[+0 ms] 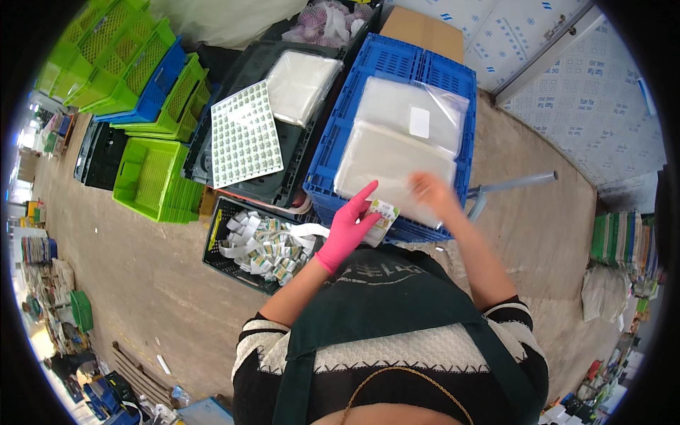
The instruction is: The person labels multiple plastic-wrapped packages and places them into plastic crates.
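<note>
My left hand (348,228), in a pink glove, holds a printed label (381,220) with a green edge at the front of a blue crate. My bare right hand (433,194) is blurred above a stack of clear plastic bags (396,154); whether it holds anything cannot be told. Another stack of clear bags (388,106) with a white label lies behind, on the blue folding crate (473,101). A sheet of small stickers (247,135) and a pack of clear bags (303,85) rest on a dark crate (196,164). White label strips (265,244) fill a black crate (210,260).
Green and blue crates (154,69) are stacked at the left, with nested green crates (149,180) below them. A cardboard box (422,34) stands behind the blue crate. A metal tube (515,181) juts out at its right. Mesh bags (324,24) lie at the back.
</note>
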Demonstrator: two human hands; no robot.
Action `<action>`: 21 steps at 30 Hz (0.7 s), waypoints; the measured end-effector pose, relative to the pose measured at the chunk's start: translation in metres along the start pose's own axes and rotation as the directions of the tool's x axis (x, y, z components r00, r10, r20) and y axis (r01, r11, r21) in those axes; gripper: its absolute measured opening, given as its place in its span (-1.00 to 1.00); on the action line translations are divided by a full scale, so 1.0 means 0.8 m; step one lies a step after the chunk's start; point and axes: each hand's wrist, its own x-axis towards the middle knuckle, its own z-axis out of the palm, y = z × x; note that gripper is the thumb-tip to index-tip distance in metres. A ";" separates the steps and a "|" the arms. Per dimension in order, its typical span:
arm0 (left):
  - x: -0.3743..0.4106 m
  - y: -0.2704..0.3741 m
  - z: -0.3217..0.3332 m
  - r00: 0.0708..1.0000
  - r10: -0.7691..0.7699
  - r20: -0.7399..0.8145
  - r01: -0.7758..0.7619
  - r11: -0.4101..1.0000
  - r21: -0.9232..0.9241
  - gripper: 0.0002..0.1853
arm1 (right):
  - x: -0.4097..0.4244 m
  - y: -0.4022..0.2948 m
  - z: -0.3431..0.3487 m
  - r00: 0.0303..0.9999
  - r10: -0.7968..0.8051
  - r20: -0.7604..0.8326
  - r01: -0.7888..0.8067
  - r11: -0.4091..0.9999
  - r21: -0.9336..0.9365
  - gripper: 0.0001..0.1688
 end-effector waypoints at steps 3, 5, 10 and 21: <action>-0.002 -0.002 -0.001 0.990 -0.138 -0.011 0.138 0.990 -0.037 -0.69 | -0.033 -0.055 0.058 0.950 -0.167 0.262 0.277 0.838 -0.470 -0.87; -0.004 0.001 -0.009 0.955 -0.294 0.045 0.295 0.955 -0.006 -0.75 | -0.021 -0.051 0.048 0.941 -0.260 0.216 0.337 0.782 -0.525 -0.88; -0.016 -0.032 -0.018 0.901 -0.431 0.061 0.431 0.902 0.011 -0.70 | 0.073 0.020 -0.018 0.976 -0.171 -0.133 0.045 0.760 -0.649 -0.63; -0.022 0.012 -0.013 0.965 0.244 0.094 -0.261 0.913 0.313 -0.54 | 0.010 0.016 -0.072 0.989 0.131 0.073 0.013 0.411 -0.912 -0.69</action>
